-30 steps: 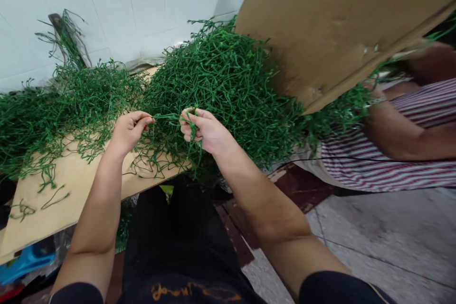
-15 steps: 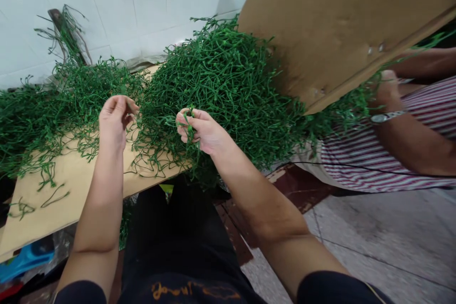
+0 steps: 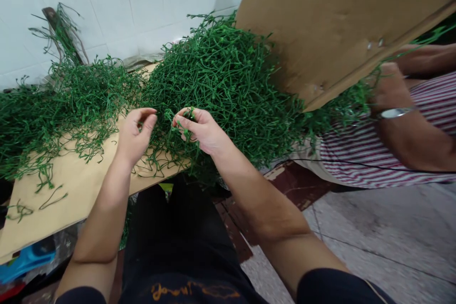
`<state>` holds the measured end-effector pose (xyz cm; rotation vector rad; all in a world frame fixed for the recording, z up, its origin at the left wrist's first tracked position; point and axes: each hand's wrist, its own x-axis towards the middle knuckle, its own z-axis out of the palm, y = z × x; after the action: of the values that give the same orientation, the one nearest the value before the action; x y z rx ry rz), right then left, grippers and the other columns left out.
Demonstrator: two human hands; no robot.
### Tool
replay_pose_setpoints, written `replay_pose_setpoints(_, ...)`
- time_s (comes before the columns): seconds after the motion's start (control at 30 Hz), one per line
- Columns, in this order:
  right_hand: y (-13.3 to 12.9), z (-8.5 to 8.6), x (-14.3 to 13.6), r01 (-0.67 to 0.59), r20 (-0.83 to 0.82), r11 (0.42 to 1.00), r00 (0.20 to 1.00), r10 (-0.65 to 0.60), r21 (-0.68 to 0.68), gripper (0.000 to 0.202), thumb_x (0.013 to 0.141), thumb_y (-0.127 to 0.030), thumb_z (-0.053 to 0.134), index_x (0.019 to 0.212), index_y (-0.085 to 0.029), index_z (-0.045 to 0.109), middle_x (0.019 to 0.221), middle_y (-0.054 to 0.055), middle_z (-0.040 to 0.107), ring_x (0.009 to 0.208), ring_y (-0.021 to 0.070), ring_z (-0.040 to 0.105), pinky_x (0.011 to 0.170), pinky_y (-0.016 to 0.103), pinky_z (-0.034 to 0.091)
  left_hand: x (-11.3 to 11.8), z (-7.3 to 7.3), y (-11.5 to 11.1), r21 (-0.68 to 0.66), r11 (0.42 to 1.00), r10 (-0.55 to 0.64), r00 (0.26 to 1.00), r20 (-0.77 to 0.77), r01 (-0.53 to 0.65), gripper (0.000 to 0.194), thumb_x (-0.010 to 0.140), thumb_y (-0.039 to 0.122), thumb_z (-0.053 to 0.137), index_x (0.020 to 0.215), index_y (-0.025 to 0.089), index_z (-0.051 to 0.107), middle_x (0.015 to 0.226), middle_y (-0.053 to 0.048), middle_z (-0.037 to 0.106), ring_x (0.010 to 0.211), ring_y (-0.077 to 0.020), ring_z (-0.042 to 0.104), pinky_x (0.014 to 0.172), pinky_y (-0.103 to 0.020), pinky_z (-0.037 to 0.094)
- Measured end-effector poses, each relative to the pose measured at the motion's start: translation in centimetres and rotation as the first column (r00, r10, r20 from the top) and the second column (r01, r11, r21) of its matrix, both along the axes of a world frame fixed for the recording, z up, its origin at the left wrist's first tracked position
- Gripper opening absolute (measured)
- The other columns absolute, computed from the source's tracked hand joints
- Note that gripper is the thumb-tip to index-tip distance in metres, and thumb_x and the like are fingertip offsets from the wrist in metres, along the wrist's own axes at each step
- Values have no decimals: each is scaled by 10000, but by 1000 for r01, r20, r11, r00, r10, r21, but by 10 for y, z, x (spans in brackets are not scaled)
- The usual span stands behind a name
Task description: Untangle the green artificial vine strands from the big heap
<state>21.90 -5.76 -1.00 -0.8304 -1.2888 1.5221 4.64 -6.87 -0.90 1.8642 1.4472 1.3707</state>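
Observation:
My right hand [image 3: 205, 132] is closed around a few green plastic-looking stems [image 3: 185, 129] with small buds at their ends. Close by on the left, my left hand [image 3: 134, 134] has its thumb and fingers apart and curved, with nothing visible between them. Both hands are at the front of a big tangled heap of the same green stems [image 3: 217, 76]. A looser spread of these stems [image 3: 89, 90] lies farther left on a tan board [image 3: 67, 204].
A large brown board [image 3: 331, 23] leans over the heap's right side. Beyond it are a co-worker's arm with a watch [image 3: 395, 113] and a striped garment [image 3: 359, 156]. White tiled wall [image 3: 107, 4] stands behind. A blue plastic thing [image 3: 30, 261] sits below the tan board.
My left hand has moved right toward my right hand, and its thumb and fingers have parted. My right hand stays nearly in place with the stems.

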Motion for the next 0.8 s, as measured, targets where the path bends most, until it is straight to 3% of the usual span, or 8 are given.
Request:
replay_pose_setpoints(0.13, -2, -2, -3, -25, 22, 1000, 999, 25, 8, 486, 545, -549, 735, 713, -157, 504, 570, -64, 425, 442, 18, 347, 350, 155, 234, 24, 1, -7, -92, 969, -204, 957, 207, 227, 260, 755, 415, 611, 821, 165, 579, 770, -14, 596, 712, -114, 547, 685, -240, 450)
replay_pose_setpoints(0.27, -2, -2, -5, -90, 71, 994, 994, 85, 66, 449, 593, -537, 706, 687, -155, 489, 560, -64, 399, 444, 18, 326, 337, 146, 219, 28, -3, 1, -67, 973, -186, 924, 335, 220, 197, 750, 352, 618, 733, 180, 524, 647, 29, 527, 611, -92, 503, 617, -227, 417)
replay_pose_setpoints(0.33, -4, -2, -3, -107, 83, 989, 992, 99, 100, 432, 620, -533, 692, 671, -158, 485, 548, -66, 377, 441, 21, 315, 335, 151, 213, 21, -5, 5, -8, 992, -121, 972, 204, 125, 128, 762, 293, 597, 725, 186, 537, 653, 23, 541, 628, -107, 517, 637, -247, 410)
replay_pose_setpoints(0.4, -9, 1, 0, -159, 85, 971, 986, 146, 178, 418, 670, -537, 657, 651, -156, 487, 540, -60, 385, 446, 27, 330, 356, 160, 239, 6, -6, 12, 83, 995, 52, 999, -7, -51, 89, 749, 233, 597, 688, 189, 549, 669, 10, 560, 683, -134, 532, 681, -274, 397)
replay_pose_setpoints(0.47, -16, 6, 4, -244, 102, 922, 969, 224, 301, 397, 719, -519, 628, 640, -149, 505, 547, -44, 428, 478, 34, 373, 419, 176, 306, -15, -8, 20, 171, 949, 288, 948, -132, -265, 113, 723, 183, 606, 635, 188, 536, 661, 7, 558, 716, -151, 523, 711, -292, 375)
replay_pose_setpoints(0.53, -22, 12, 7, -304, 138, 874, 952, 272, 379, 379, 736, -495, 624, 637, -144, 521, 558, -31, 466, 507, 40, 405, 482, 195, 346, -36, -10, 28, 150, 892, 443, 892, -96, -427, 115, 719, 164, 600, 633, 182, 525, 616, 22, 532, 653, -132, 485, 680, -288, 358)
replay_pose_setpoints(0.67, -17, 14, 4, -107, 171, 975, 983, 74, 195, 383, 708, -511, 635, 683, -145, 521, 557, -47, 441, 449, 27, 325, 402, 193, 251, -52, -10, 33, 37, 918, 396, 917, -42, -395, 60, 742, 217, 594, 720, 164, 577, 628, 23, 572, 589, -105, 490, 622, -267, 379)
replay_pose_setpoints(0.8, 5, 9, -6, 115, 182, 983, 973, -140, 140, 321, 753, -445, 611, 770, -133, 538, 603, -53, 413, 477, 18, 289, 404, 184, 212, -42, -9, 27, 111, 947, 319, 917, -241, -301, 255, 678, 215, 654, 927, 173, 623, 916, -42, 648, 816, -175, 577, 828, -342, 436)
